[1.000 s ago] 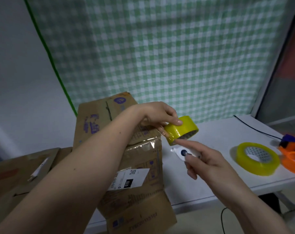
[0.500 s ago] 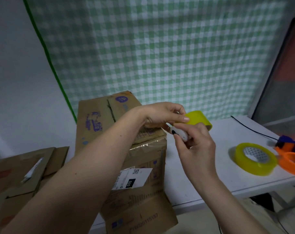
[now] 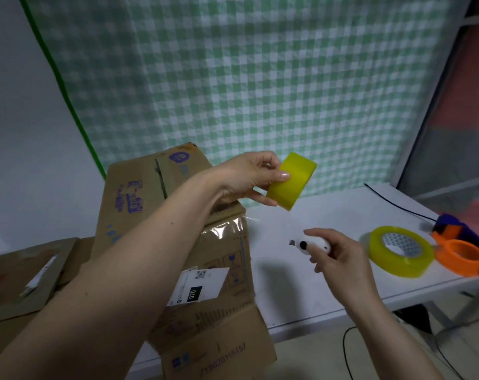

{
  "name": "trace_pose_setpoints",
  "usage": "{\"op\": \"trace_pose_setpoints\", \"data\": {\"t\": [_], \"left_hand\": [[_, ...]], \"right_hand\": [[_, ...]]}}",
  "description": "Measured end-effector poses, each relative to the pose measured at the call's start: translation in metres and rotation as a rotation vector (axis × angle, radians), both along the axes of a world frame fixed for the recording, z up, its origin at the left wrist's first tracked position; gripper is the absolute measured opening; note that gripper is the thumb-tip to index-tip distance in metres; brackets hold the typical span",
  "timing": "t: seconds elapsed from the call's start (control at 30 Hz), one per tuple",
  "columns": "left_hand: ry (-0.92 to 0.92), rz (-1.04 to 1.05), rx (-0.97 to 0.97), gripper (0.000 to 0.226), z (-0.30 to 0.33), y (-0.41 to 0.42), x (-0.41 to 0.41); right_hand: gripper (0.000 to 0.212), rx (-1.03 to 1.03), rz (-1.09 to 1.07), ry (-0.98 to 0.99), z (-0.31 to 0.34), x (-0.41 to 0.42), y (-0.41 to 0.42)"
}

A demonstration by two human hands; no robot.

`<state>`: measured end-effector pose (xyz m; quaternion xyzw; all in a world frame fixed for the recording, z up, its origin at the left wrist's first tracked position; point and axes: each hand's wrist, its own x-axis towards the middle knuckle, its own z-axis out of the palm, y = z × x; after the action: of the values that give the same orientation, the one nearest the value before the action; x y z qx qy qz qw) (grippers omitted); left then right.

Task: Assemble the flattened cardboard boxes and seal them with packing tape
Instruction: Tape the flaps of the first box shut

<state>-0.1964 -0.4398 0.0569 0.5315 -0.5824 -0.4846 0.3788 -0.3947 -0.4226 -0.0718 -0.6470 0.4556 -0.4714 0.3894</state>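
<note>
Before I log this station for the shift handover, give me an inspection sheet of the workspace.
Surface: white table, partly bare.
Job's things: box upright at the table's left, clear tape across its top edge; held tape roll; white cutter, blade out.
Clutter: spare roll lying flat; orange dispenser beside it; flattened boxes at left.
Grippers: left hand grips the held roll in the air; right hand holds the cutter.
Cables: black cable across the table's far right; another below.
Surroundings: green checked cloth behind.
</note>
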Motion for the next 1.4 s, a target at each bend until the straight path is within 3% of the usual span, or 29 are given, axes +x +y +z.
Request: {"op": "trace_pose_setpoints", "data": {"t": [0.07, 0.17, 0.37, 0.5, 0.67, 0.77, 0.87, 0.97, 1.1, 1.17, 1.33, 1.4], "left_hand": [[0.028, 0.083, -0.083, 0.016, 0.008, 0.007, -0.019], [0.229, 0.185, -0.135, 0.023, -0.008, 0.015, -0.058], [0.357, 0.410, 0.055, 0.033, -0.156, 0.008, -0.108], [0.242, 0.506, 0.006, 0.041, -0.236, 0.007, -0.122], [-0.038, 0.492, -0.108, 0.036, -0.260, 0.009, -0.115], [-0.418, 0.337, -0.153, 0.010, -0.261, 0.012, -0.099], [-0.707, 0.240, -0.104, 0.026, -0.264, 0.013, -0.093], [-0.747, 0.241, -0.082, 0.029, -0.259, 0.015, -0.100], [-0.657, 0.219, -0.043, 0.056, -0.239, 0.035, -0.100], [-0.696, 0.319, -0.207, 0.058, -0.225, 0.061, -0.098], [-0.644, 0.540, -0.956, 0.048, -0.142, 0.129, -0.078], [-0.795, 0.682, -0.983, 0.043, -0.098, 0.144, -0.049]], "right_hand": [[0.028, 0.148, -0.042, -0.121, -0.015, -0.010, -0.013], [0.023, 0.326, -0.143, -0.284, -0.040, -0.025, -0.032], [0.017, 0.450, -0.237, -0.243, -0.092, -0.055, -0.055], [0.017, 0.443, -0.276, -0.143, -0.116, -0.068, -0.066], [0.019, 0.396, -0.295, 0.108, -0.132, -0.069, -0.079], [0.022, 0.358, -0.321, 0.209, -0.134, -0.067, -0.083], [0.022, 0.325, -0.354, 0.310, -0.139, -0.065, -0.085], [0.028, 0.286, -0.372, 0.420, -0.138, -0.066, -0.084], [0.041, 0.224, -0.364, 0.391, -0.116, -0.069, -0.074], [0.034, 0.074, -0.345, 0.298, -0.095, -0.062, -0.058], [0.021, -0.428, -0.217, 0.020, -0.027, -0.008, 0.011], [0.024, -0.639, -0.102, -0.037, -0.001, 0.023, 0.035]]}}
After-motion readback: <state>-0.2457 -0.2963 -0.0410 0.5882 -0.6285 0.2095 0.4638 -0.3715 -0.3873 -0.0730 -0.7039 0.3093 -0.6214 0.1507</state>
